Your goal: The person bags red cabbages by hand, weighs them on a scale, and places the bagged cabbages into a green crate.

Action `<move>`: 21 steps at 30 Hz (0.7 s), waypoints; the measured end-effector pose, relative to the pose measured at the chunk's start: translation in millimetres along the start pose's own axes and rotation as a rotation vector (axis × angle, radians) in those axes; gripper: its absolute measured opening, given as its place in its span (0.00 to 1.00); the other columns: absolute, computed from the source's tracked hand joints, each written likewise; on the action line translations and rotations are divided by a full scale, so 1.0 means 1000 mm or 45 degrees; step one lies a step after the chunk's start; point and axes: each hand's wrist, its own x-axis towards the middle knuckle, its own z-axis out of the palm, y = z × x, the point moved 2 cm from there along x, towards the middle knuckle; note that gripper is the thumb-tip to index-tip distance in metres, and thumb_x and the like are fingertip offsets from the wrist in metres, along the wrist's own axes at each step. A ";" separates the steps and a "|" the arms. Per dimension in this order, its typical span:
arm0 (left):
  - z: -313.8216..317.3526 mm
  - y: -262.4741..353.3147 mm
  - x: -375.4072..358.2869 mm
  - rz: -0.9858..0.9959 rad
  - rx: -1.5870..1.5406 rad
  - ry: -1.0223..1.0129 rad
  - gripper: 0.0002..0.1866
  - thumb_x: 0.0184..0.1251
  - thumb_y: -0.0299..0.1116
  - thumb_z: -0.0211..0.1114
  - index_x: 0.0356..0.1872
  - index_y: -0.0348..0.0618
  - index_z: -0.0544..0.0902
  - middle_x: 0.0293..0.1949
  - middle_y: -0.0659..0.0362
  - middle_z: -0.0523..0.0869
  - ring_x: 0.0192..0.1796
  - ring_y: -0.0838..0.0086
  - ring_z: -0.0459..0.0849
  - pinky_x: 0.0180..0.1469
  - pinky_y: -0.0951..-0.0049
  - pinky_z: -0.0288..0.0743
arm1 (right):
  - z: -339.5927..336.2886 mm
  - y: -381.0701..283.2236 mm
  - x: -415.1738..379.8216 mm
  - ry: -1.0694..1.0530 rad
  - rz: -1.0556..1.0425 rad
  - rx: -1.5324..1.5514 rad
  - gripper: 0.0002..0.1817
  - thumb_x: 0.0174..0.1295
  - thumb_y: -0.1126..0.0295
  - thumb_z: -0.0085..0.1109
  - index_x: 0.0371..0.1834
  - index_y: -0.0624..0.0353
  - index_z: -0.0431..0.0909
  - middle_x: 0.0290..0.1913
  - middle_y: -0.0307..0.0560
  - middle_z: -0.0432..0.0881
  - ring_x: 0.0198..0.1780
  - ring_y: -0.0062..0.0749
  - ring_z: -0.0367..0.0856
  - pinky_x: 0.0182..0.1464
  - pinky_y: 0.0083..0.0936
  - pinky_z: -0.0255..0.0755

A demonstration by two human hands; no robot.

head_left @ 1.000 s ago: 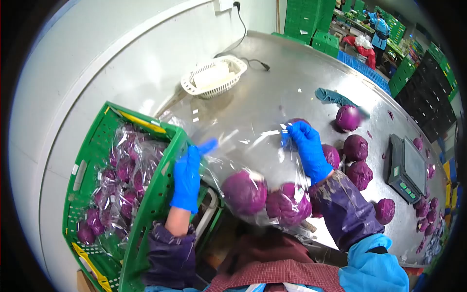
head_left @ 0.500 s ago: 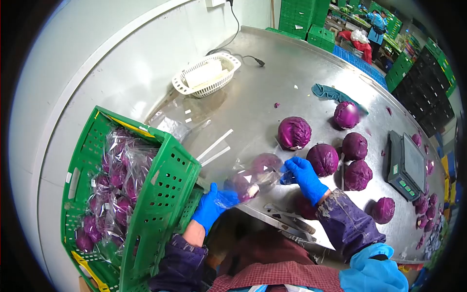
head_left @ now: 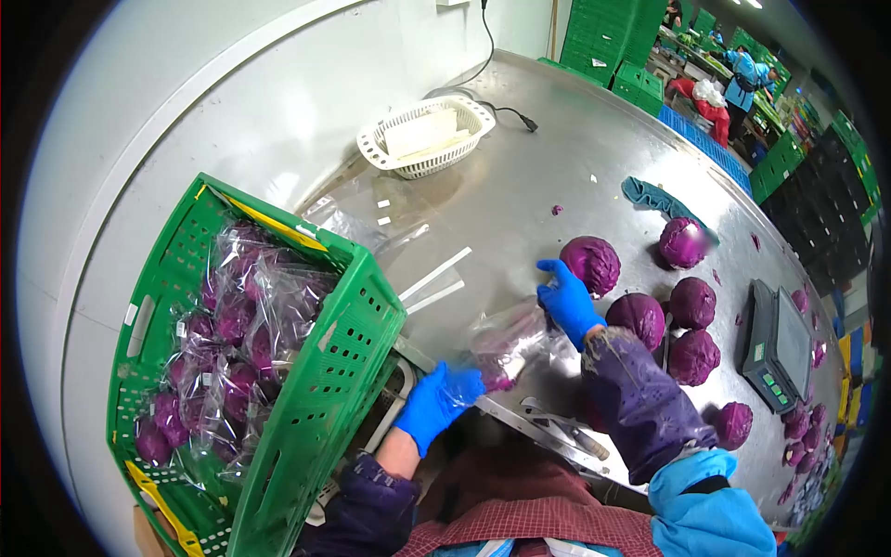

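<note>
Near the table's front edge lies a purple cabbage in a clear plastic bag (head_left: 509, 351). My left hand (head_left: 436, 404), in a blue glove, has its fingers closed at the bag's left end. The blue-gloved right hand, my right hand (head_left: 568, 302), is at the bag's upper right side, its index finger extended and the other fingers partly hidden. Just beyond it sits an unwrapped purple cabbage (head_left: 590, 265). Several more loose cabbages (head_left: 693, 357) stand to the right. Bagged cabbages (head_left: 239, 390) fill part of a green crate (head_left: 325, 408) at the left.
A white basket (head_left: 427, 139) is at the back of the metal table (head_left: 520, 176). A scale (head_left: 778, 348) stands at the right. White strips (head_left: 438, 278), a teal cloth (head_left: 661, 200) and a knife (head_left: 589, 441) lie about. People (head_left: 742, 84) work far back.
The view has shifted, moving the table rightward in the picture. My right hand has moved up along the bag, with its index finger now extended. The bagged cabbage looks more bunched up.
</note>
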 end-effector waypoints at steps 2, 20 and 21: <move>-0.005 -0.005 -0.007 0.000 0.080 0.156 0.24 0.66 0.48 0.51 0.44 0.33 0.77 0.42 0.47 0.81 0.44 0.60 0.81 0.51 0.59 0.74 | -0.002 0.017 0.001 0.030 -0.003 -0.017 0.21 0.52 0.68 0.57 0.51 0.49 0.70 0.30 0.54 0.79 0.35 0.46 0.79 0.40 0.35 0.72; 0.086 0.001 0.017 1.083 2.124 -0.251 0.40 0.45 0.46 0.72 0.61 0.43 0.66 0.57 0.47 0.69 0.59 0.54 0.68 0.61 0.60 0.61 | -0.025 -0.017 -0.014 -0.168 0.137 -0.549 0.15 0.57 0.55 0.48 0.42 0.48 0.75 0.34 0.57 0.80 0.38 0.54 0.79 0.40 0.44 0.71; 0.080 0.003 0.014 1.144 2.036 -0.227 0.41 0.45 0.46 0.72 0.61 0.43 0.66 0.57 0.47 0.69 0.60 0.54 0.67 0.63 0.60 0.60 | -0.025 -0.011 -0.014 -0.202 0.135 -0.594 0.16 0.57 0.53 0.46 0.43 0.48 0.74 0.34 0.57 0.80 0.38 0.55 0.78 0.40 0.46 0.70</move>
